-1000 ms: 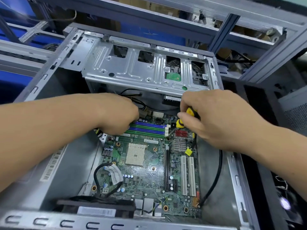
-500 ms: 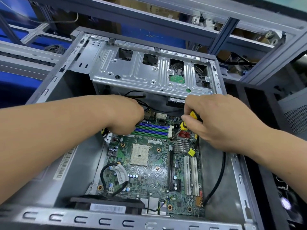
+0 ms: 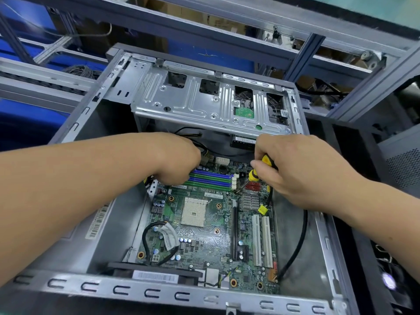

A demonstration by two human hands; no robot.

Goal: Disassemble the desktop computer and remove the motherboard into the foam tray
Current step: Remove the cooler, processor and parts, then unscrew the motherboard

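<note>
**Still mid-teardown: board screwed in, foam tray nowhere in shot**

Done, judging by the layout: side panel is off the case (image 3: 172, 294), CPU socket (image 3: 195, 211) is bare with no cooler on it, and the blue/green RAM slots (image 3: 211, 178) look unpopulated. Expansion slots at lower right of the board are empty too.

Left: motherboard (image 3: 204, 235) sits flat in the chassis, centre to lower centre of frame. Brass-ringed mounting points are visible across it; can't tell which have screws in. Cables remain: a black looped lead with a white tag at lower left of the board, a black cable (image 3: 300, 242) running down the right edge to a bottom-right header, and a connector bundle at top centre. Drive cage (image 3: 204, 103) is in place, upper centre. No foam tray in view.

Hands:
- Right hand (image 3: 302, 176), right of centre, fingers curled round a yellow-and-black screwdriver (image 3: 261, 167), knuckles up. Shaft angles down-left toward a spot just right of the RAM slots; tip contact too small to confirm.
- Left hand (image 3: 179, 160), centre frame, reaches in over the top-left corner of the board, fingers curled downward and hidden behind the knuckles. Can't tell what it grips, if anything.
</note>
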